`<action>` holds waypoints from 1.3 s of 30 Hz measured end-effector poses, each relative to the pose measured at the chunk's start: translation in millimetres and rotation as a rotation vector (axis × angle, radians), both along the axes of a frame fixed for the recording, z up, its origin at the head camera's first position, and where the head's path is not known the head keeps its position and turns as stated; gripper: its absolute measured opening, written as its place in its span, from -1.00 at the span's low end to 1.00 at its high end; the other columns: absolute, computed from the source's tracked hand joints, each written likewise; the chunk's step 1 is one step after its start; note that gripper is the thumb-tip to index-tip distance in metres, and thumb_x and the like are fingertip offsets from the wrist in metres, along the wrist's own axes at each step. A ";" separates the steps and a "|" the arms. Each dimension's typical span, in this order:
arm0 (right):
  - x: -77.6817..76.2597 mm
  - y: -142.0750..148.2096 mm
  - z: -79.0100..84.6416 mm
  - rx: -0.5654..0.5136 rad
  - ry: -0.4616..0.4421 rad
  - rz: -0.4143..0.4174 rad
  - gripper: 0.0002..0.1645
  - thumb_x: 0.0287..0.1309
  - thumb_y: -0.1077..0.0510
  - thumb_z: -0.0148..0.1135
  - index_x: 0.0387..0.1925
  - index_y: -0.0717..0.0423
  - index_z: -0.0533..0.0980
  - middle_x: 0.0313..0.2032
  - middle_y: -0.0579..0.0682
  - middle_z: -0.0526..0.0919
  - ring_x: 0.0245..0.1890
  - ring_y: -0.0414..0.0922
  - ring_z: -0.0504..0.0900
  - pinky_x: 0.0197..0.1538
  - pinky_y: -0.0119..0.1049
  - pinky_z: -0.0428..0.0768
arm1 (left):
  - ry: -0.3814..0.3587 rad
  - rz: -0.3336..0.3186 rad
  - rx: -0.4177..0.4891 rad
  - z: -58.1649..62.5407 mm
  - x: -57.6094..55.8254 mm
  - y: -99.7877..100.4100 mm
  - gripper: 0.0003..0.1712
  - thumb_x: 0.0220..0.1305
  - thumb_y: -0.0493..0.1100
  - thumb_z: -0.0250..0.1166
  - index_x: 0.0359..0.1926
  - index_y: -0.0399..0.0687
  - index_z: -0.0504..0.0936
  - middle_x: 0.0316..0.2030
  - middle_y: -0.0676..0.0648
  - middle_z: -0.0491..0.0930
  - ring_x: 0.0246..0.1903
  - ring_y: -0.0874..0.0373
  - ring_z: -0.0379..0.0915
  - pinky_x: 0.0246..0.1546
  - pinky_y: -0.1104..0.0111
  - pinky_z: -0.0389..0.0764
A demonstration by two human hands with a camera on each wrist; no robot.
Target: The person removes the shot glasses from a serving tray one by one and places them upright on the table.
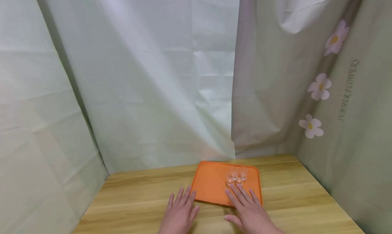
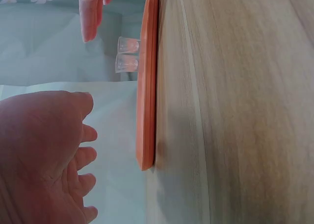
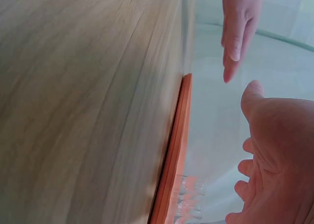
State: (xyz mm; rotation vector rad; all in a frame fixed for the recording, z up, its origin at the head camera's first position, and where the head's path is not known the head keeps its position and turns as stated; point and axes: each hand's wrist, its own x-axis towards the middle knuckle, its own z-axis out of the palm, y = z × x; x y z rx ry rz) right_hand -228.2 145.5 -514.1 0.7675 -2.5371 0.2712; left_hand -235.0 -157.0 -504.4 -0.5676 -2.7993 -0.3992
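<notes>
An orange tray [image 1: 211, 181] lies on the wooden table, and several small clear cups [image 1: 244, 173] stand grouped on its right half. My left hand [image 1: 179, 212], fingers extended, hovers by the tray's near left corner and holds nothing. Over the tray's near right part is my right hand [image 1: 249, 210], fingers spread and empty, its fingertips just in front of the cups in the head view. Both wrist views show a gap between the palms and the table. In the left wrist view two cups [image 2: 127, 63] rise above the tray's rim [image 2: 146, 111].
Pale curtains [image 1: 147, 91] hang behind the table and at both sides. The right one bears white flowers [image 1: 320, 87] and printed lettering. The wooden tabletop [image 1: 137, 189] extends to the left and right of the tray.
</notes>
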 end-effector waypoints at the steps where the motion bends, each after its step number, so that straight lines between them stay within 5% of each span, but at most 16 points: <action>1: -0.5 0.7 -0.4 0.002 0.001 -0.004 -0.04 0.48 -0.45 0.23 0.63 0.01 0.41 0.60 0.12 0.42 0.55 0.17 0.44 0.38 0.35 0.49 | 0.001 -0.002 -0.004 0.3 -0.4 0.7 -0.33 0.68 0.15 0.20 0.57 -0.13 0.52 0.61 -0.22 0.38 0.59 -0.35 0.23 0.52 -0.42 0.18; 14: -5.1 8.8 -6.4 -0.041 0.016 -0.018 -0.04 0.47 -0.46 0.22 0.62 0.02 0.43 0.56 0.12 0.48 0.56 0.18 0.42 0.43 0.34 0.45 | 0.015 -0.012 0.017 3.1 -6.9 5.7 -0.36 0.69 0.09 0.21 0.57 -0.16 0.52 0.58 -0.25 0.40 0.59 -0.36 0.24 0.50 -0.44 0.19; 31: -11.4 29.2 5.0 -0.098 -0.189 -0.078 -0.05 0.50 -0.37 0.27 0.68 0.01 0.36 0.66 0.12 0.31 0.62 0.24 0.31 0.51 0.48 0.28 | 0.052 -0.015 0.043 2.0 -26.4 12.2 -0.35 0.67 0.09 0.23 0.53 -0.21 0.54 0.55 -0.31 0.44 0.56 -0.42 0.26 0.48 -0.46 0.20; 39: -13.9 35.8 5.3 -0.080 -0.272 -0.114 -0.05 0.52 -0.37 0.26 0.67 0.04 0.36 0.65 0.15 0.32 0.62 0.27 0.30 0.52 0.49 0.24 | 0.058 -0.029 0.063 -11.4 -36.1 13.7 -0.37 0.68 0.08 0.23 0.50 -0.25 0.55 0.51 -0.36 0.46 0.52 -0.47 0.30 0.42 -0.51 0.23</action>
